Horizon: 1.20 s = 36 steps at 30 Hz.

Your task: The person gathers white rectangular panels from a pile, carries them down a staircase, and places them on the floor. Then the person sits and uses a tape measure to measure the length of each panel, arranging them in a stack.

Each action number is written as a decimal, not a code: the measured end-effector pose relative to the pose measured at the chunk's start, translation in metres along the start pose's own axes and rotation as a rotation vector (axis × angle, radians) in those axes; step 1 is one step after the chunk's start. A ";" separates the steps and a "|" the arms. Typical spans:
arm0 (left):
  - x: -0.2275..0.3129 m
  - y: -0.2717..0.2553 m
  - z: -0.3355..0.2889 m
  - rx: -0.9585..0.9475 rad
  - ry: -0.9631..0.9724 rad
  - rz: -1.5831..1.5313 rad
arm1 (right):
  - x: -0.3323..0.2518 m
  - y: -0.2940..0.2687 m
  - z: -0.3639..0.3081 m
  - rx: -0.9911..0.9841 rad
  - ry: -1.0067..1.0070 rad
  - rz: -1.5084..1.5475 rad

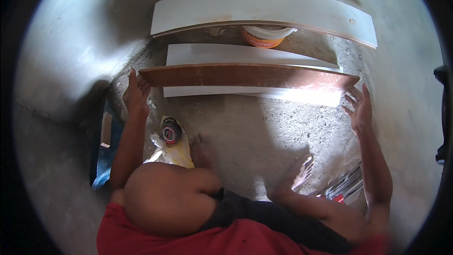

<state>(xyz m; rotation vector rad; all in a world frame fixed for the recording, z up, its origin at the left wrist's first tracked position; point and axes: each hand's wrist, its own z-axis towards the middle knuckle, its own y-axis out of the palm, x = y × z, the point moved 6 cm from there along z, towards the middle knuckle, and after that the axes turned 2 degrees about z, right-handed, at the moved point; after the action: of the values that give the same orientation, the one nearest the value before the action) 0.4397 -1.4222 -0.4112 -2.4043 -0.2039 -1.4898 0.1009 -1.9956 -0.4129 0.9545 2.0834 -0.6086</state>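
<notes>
Left hand (136, 95), right hand (358, 111), open beside long brown grainy board (245, 75)

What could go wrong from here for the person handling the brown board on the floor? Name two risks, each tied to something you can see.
1. The brown board is long, with the left hand and right hand only at its ends; it may sag or slip.
2. Bare feet lie just below it, so a dropped board could hit them.

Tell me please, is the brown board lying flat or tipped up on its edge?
Tipped on edge: the brown board stands on its long edge, brown face showing, across the white boards.
</notes>
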 end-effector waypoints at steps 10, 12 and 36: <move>-0.038 0.005 0.022 -0.114 0.004 -0.234 | 0.004 -0.002 0.016 0.029 -0.068 0.195; -0.045 0.006 0.024 -0.177 -0.007 -0.270 | 0.007 -0.006 0.025 0.029 -0.074 0.218; -0.031 0.009 0.051 -0.353 -0.179 0.319 | 0.054 -0.014 0.012 -0.033 0.271 -0.467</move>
<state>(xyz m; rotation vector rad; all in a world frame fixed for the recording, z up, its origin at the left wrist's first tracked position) 0.4710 -1.4129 -0.4618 -2.6816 0.4207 -1.2490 0.0715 -1.9891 -0.4613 0.5512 2.5796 -0.7045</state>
